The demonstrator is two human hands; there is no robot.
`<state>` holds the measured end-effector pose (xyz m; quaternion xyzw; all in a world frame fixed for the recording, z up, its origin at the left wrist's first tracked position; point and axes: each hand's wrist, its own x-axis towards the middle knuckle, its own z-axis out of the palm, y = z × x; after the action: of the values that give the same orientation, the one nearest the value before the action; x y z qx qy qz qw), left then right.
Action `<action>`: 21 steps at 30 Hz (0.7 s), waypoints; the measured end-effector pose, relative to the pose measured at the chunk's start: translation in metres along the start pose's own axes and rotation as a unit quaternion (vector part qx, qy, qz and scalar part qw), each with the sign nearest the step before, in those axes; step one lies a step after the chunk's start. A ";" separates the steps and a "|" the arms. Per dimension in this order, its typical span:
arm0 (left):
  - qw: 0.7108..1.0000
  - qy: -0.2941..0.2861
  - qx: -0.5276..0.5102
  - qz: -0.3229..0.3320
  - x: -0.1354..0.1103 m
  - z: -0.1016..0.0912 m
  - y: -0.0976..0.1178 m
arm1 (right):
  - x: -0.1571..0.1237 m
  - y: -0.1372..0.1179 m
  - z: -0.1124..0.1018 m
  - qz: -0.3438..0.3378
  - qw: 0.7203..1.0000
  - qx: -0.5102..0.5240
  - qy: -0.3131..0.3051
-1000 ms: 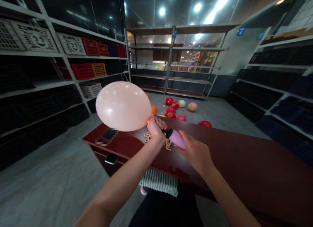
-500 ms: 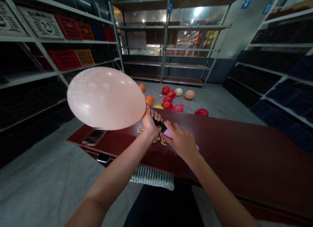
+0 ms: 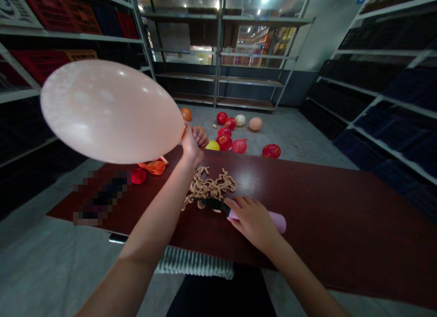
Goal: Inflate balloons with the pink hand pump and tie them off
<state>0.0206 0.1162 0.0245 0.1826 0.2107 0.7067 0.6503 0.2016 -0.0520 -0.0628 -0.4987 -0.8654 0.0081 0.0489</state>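
Observation:
My left hand is raised above the table and pinches the neck of a large inflated peach balloon, which reaches up and to the left. My right hand lies on the dark red table, its fingers resting over a pink hand pump with a black nozzle. The nozzle points at a pile of tan, uninflated balloons just beyond that hand. The balloon is off the pump.
Red and orange limp balloons lie on the table's left part beside a blurred-out patch. Several inflated balloons sit on the floor beyond the table. Shelving racks with crates line the left, back and right walls.
My left hand has lifted the balloon up and left, off the pump nozzle. My right hand has lowered the pump flat onto the table. The view has tilted downward.

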 end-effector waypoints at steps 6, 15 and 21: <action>0.985 -0.034 0.076 -0.151 0.017 0.018 -0.025 | 0.002 0.002 -0.007 0.001 0.996 0.092 -0.023; 0.971 -0.010 0.158 -0.180 0.027 0.006 -0.062 | 0.029 0.028 -0.048 -0.015 0.961 0.218 -0.170; 0.977 0.008 0.155 -0.143 0.029 0.003 -0.060 | 0.054 0.044 -0.044 0.003 0.978 0.160 -0.135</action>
<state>0.0703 0.1494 -0.0057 0.2437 0.3467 0.5662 0.7070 0.2165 0.0157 -0.0180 -0.4812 -0.8501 0.2140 0.0105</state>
